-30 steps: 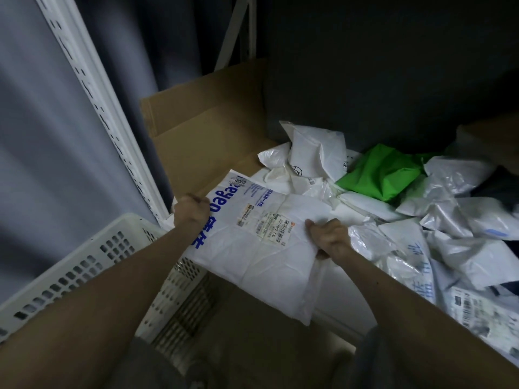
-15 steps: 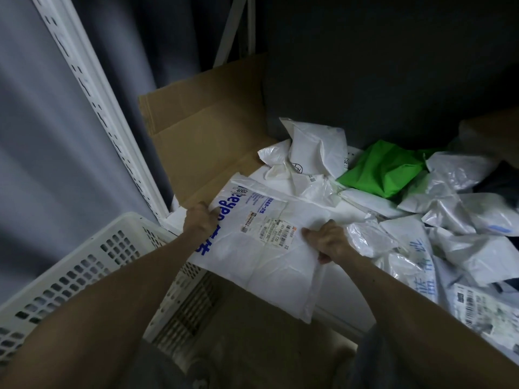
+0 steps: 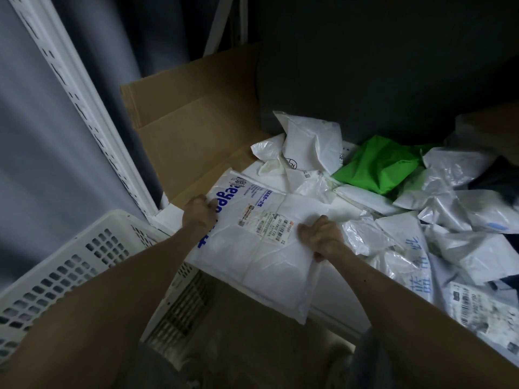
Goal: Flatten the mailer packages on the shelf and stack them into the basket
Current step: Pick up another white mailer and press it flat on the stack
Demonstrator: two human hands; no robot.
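Dim shelf point(image 3: 335, 317), left front corner: one white mailer point(image 3: 269, 268) held in both hands.

Mailer lies label-up at the shelf front, its near corner overhanging the edge, just right of the white basket point(image 3: 84, 242), not in it. Left hand point(image 3: 198, 217) grips its left edge over the blue print, fingers curled. Right hand point(image 3: 323, 238) pinches the right edge, fingers bent tight. Brown cardboard point(image 3: 191, 130) stands behind, against the perforated post point(image 3: 84, 108). A crumpled pile point(image 3: 449, 214) of white mailers with one green bag point(image 3: 379, 167) covers the shelf to the right.
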